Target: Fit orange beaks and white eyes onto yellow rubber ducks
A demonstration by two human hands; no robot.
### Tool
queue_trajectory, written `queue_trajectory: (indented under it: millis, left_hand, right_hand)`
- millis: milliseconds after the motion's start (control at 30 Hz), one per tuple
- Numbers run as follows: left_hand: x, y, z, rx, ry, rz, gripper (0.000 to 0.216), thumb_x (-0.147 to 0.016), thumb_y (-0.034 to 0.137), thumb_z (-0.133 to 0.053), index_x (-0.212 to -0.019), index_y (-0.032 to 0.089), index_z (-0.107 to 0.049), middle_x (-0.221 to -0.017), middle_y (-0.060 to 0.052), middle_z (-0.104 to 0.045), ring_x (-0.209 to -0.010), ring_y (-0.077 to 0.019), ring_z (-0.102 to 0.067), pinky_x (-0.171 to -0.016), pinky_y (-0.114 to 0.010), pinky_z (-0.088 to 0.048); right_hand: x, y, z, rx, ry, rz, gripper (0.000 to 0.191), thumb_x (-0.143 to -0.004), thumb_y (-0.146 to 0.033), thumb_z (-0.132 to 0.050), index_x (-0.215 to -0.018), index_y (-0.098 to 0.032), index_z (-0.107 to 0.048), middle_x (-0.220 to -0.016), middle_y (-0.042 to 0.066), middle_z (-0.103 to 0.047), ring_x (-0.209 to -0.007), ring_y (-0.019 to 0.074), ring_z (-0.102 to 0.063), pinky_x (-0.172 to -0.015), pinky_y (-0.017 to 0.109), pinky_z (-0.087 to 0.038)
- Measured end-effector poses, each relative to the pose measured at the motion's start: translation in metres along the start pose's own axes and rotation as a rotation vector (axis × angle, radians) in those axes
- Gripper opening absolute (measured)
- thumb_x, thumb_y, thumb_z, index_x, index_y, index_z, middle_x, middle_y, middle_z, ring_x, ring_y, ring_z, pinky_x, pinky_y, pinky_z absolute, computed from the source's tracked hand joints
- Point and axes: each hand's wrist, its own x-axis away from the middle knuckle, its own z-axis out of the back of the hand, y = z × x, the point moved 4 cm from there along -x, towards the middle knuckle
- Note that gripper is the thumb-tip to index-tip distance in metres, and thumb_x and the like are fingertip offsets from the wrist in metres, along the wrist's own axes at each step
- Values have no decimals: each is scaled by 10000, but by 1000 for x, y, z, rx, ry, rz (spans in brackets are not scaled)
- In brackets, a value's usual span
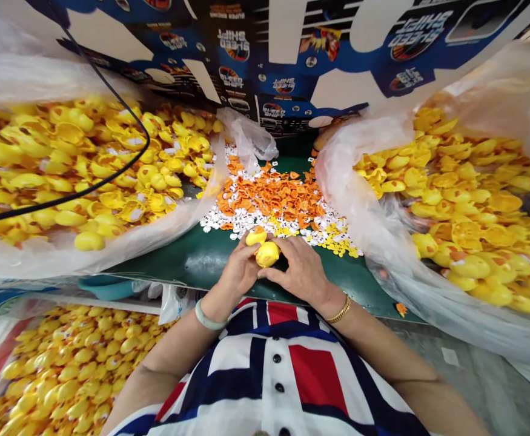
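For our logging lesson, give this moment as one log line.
left hand, right hand | holding: yellow parts | beyond: orange pieces, white pieces

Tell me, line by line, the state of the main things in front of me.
Yellow toy: held; one piece or two, unclear
Left hand: curled, gripping toy
Right hand: curled, against toy
Left bag: open, heaped with yellow parts
Right bag: open, likewise heaped
Orange pieces: loose, piled
White pieces: loose, scattered
Cable: bent
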Motion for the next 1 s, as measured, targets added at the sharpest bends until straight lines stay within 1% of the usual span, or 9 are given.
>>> queue_trajectory:
  millis: [100, 233, 433, 500, 600, 667, 733, 867, 1000]
  left_hand:
    - [-2, 2, -2, 39, 53, 96, 341, -682, 228, -752, -1007, 158, -674, -904, -37, -717, -789, -159, -665, -738, -255, -518]
    - [-4, 0, -4, -12, 111, 104, 385, -731, 449, -740, -959, 147, -673, -764, -34, -696, -673, -154, -650, -668, -264, -516]
    - [-7, -9, -9, -10, 113, 40, 380, -717, 460, -754, -919, 157, -646, -701, -3, -651, -598, -117, -606, -600, -229, -482]
    - [-4, -9, -10, -16, 150, -30, 388, -739, 476, -739, -949, 167, -635, -737, -3, -654, -640, -119, -615, -633, -229, -489]
    - [9, -3, -7, -86, 200, -173, 454, -775, 489, -726, -1123, 225, -601, -860, 0, -673, -740, -128, -634, -699, -233, -499]
    - [18, 3, -2, -162, 143, -195, 515, -765, 467, -748, -1206, 267, -576, -963, -9, -680, -800, -139, -638, -732, -243, -503]
    - [22, 9, 4, -308, 45, -160, 507, -744, 442, -770, -1190, 262, -613, -995, -22, -680, -800, -148, -626, -714, -246, -495]
    - [19, 25, 17, -802, -6, -271, 211, -794, 396, -713, -881, 206, -735, -827, -24, -668, -731, -150, -563, -672, -244, -439]
    - [20, 40, 25, -965, 31, -432, 238, -825, 393, -634, -723, 198, -726, -733, -31, -651, -709, -174, -552, -674, -271, -417]
  right_hand:
    - [1, -6, 1, 47, -57, 50, 579, -883, -601, -583, -1276, -178, -542, -967, 120, -622, -898, 292, -564, -763, 438, -485]
    - [5, -10, -2, -46, -149, 119, 396, -948, -496, -540, -1204, -197, -578, -955, 96, -620, -855, 253, -566, -724, 393, -482]
    - [7, -3, -4, -87, -98, 99, 278, -983, -406, -495, -1134, -200, -602, -911, 88, -630, -834, 240, -574, -731, 379, -481]
    - [6, -4, -5, -109, -125, 109, 333, -965, -429, -523, -1207, -204, -563, -968, 96, -632, -886, 249, -580, -766, 391, -494]
    - [5, -8, -10, -155, -165, 51, 655, -837, -550, -662, -1330, -174, -452, -1110, 130, -607, -993, 284, -578, -824, 437, -511]
    - [6, -9, -14, -166, -147, -47, 730, -776, -599, -699, -1302, -160, -448, -1128, 137, -598, -1015, 293, -582, -830, 445, -514]
    - [9, -11, -20, -166, -150, -100, 635, -791, -597, -682, -1218, -169, -486, -1081, 118, -614, -987, 280, -599, -811, 427, -515]
    - [13, -23, -32, -168, -249, -37, 571, -824, -604, -643, -1163, -161, -521, -1024, 102, -637, -928, 267, -625, -782, 409, -507]
    - [6, -24, -25, -219, -380, 69, 614, -838, -619, -634, -1227, -160, -513, -1079, 97, -659, -937, 246, -641, -771, 374, -508]
